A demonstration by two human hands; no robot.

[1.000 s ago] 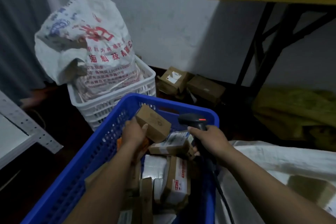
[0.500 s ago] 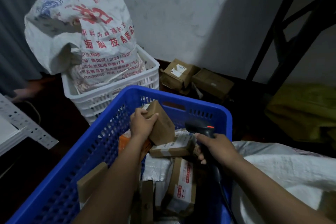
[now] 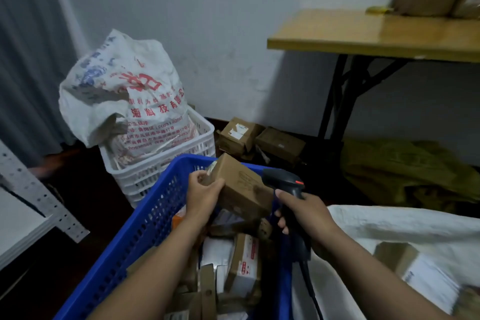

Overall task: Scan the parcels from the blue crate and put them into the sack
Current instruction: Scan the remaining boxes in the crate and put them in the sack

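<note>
The left hand [image 3: 204, 193] gripped a small brown box [image 3: 240, 186] by its near end, holding it tilted above the far part of the blue crate [image 3: 135, 236], clear of the parcels below. The right hand [image 3: 302, 213] was closed around the handle of a black scanner [image 3: 284, 182], whose head sat just beside the box's right end with a small red light showing on top; its cable [image 3: 310, 291] ran down between the crate and the sack [image 3: 405, 228]. The crate held a jumble of parcels, among them a carton with a white label and red print [image 3: 245, 265] standing near the right wall and a white pouch [image 3: 217, 252] beside it. The sack lay open at the right, touching the crate's side, with one labelled parcel [image 3: 415, 270] already inside. Behind the crate stood a white basket [image 3: 155, 176] holding a printed bag [image 3: 124, 101]. Two cardboard boxes [image 3: 259, 138] lay on the floor against the wall, near the black legs of a wooden table [image 3: 363, 34]. Olive cloth [image 3: 405, 169] was heaped under that table. A perforated grey shelf rail [image 3: 39, 195] crossed the left edge.
</note>
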